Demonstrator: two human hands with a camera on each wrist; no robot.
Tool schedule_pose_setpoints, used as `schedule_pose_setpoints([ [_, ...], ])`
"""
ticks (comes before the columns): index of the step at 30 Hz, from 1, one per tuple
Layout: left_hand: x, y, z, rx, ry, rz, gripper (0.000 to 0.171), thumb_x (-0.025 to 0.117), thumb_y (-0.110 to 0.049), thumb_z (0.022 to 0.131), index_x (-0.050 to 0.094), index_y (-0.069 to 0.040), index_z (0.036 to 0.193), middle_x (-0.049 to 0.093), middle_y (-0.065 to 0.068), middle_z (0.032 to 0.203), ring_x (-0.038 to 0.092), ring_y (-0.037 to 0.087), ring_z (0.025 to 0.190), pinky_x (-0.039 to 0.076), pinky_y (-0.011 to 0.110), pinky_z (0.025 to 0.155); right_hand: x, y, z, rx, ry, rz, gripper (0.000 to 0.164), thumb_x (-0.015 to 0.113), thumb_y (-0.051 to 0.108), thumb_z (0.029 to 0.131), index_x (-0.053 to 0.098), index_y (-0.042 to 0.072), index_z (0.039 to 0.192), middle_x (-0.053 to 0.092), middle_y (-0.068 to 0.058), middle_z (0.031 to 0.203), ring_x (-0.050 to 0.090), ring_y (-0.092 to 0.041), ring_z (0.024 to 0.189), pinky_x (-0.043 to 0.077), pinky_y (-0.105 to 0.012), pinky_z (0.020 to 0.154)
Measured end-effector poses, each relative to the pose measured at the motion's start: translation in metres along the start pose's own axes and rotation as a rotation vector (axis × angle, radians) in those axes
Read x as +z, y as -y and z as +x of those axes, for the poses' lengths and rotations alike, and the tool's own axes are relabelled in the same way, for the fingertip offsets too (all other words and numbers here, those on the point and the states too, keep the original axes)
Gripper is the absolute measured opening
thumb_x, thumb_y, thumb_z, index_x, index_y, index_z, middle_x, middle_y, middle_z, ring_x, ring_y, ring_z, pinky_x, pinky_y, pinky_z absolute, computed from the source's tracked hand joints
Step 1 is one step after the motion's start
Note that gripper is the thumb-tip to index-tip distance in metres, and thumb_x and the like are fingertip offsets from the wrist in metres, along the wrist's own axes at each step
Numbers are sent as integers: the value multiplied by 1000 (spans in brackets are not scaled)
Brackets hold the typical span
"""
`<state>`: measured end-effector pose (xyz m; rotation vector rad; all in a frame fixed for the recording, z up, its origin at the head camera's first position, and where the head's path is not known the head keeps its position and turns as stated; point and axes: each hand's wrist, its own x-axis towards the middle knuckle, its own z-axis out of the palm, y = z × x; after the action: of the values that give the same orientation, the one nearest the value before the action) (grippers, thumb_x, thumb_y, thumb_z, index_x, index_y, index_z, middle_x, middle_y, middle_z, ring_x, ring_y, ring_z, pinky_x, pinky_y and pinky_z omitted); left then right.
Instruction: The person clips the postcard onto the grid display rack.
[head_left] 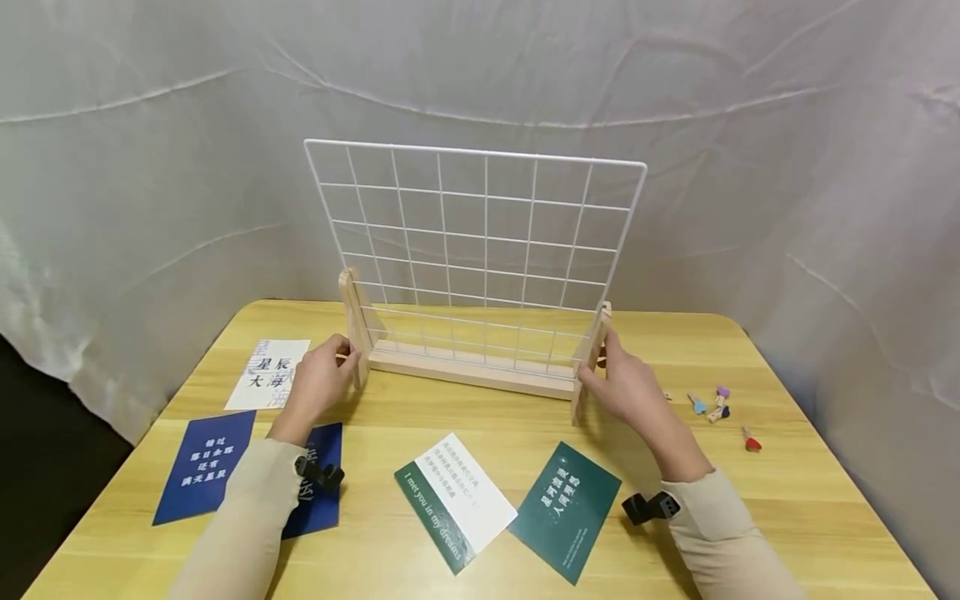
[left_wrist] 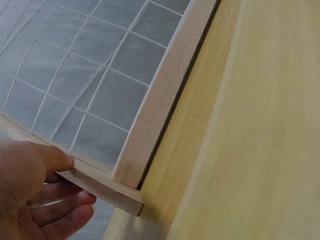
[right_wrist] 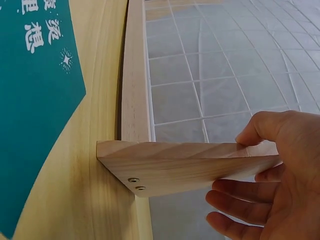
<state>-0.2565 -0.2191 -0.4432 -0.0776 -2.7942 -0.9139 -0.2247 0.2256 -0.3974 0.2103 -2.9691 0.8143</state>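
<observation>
On the table stands a wooden stand [head_left: 465, 370] with a white wire grid [head_left: 472, 152] rising from it and leaning back. My left hand [head_left: 318, 377] pinches the stand's left side piece [left_wrist: 102, 189], thumb on its near edge and the other fingers loosely bent beyond it. At the other end, my right hand [head_left: 628, 385] grips the right side piece [right_wrist: 190, 172] between thumb and index finger. Two metal screws [right_wrist: 134, 180] show low on that piece's outer face. The stand's long base bar [right_wrist: 135, 75] joins both sides.
By my left forearm lie a white card [head_left: 258, 375] and two blue cards [head_left: 202, 467], one partly covered. A green-and-white card [head_left: 453, 500] and a green card [head_left: 566, 512] lie in front. Several small coloured clips [head_left: 752, 442] are at the right. Pale cloth [head_left: 480, 67] hangs behind.
</observation>
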Motion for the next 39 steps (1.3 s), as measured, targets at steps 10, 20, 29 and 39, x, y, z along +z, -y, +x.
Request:
schedule_pose_setpoints([
  [10, 3, -8, 7, 22, 25, 14, 25, 56, -23, 101, 59, -1, 110, 66, 19, 113, 65, 36, 99, 52, 52, 83, -5, -6, 1, -3, -13, -2, 76, 54, 35, 97, 18, -3, 151, 55, -30, 129, 59, -45, 109, 55, -52, 78],
  [20, 2, -11, 0, 51, 49, 73, 22, 58, -23, 100, 61, -2, 106, 69, 17, 105, 65, 33, 91, 53, 48, 79, -9, -10, -1, 16, 12, -24, 77, 55, 36, 97, 17, -5, 151, 56, -32, 127, 61, -44, 103, 55, -50, 75],
  [29, 2, -20, -5, 55, 60, 97, 22, 59, -25, 99, 62, -3, 104, 69, 14, 99, 64, 27, 82, 53, 43, 72, -18, -17, 0, 21, 20, -36, 68, 52, 28, 98, 22, -5, 149, 59, -30, 124, 62, -43, 100, 51, -42, 65],
  [39, 2, -23, -9, 71, 74, 114, 17, 62, -22, 97, 62, -5, 98, 68, 11, 92, 60, 24, 76, 51, 39, 66, -21, -19, 1, 28, 23, -44, 66, 51, 28, 98, 23, -4, 149, 59, -29, 125, 62, -39, 93, 48, -38, 60],
])
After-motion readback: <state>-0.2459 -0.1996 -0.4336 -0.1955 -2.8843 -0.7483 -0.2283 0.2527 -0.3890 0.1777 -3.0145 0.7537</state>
